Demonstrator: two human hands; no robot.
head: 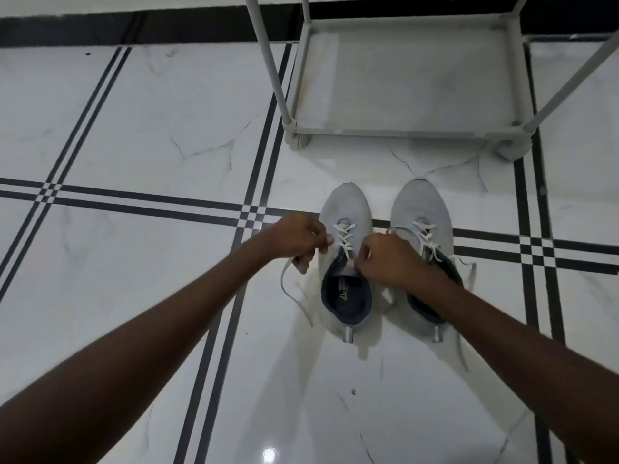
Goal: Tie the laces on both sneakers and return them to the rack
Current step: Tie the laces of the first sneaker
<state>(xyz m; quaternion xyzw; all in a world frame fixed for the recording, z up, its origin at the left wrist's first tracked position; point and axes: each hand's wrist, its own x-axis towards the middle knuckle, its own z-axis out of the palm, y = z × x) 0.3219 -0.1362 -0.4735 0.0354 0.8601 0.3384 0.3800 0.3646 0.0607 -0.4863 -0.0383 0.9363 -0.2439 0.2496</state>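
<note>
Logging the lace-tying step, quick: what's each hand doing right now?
Left hand: closed, pinching the left sneaker's lace.
Right hand: closed at that sneaker's tongue; what it grips cannot be told.

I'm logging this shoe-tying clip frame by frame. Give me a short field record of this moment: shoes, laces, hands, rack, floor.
left sneaker: light grey, on the floor, toe toward the rack, laces untied
right sneaker: light grey, beside the first, laces loose, partly hidden by the right forearm
left hand: closed on a lace end of the left sneaker; lace trails onto the floor
right hand: pinching at the left sneaker's collar, lace there not clearly visible
shoe rack: grey tube frame, bottom shelf holds nothing
floor: glossy white marble tiles with black stripes
</note>
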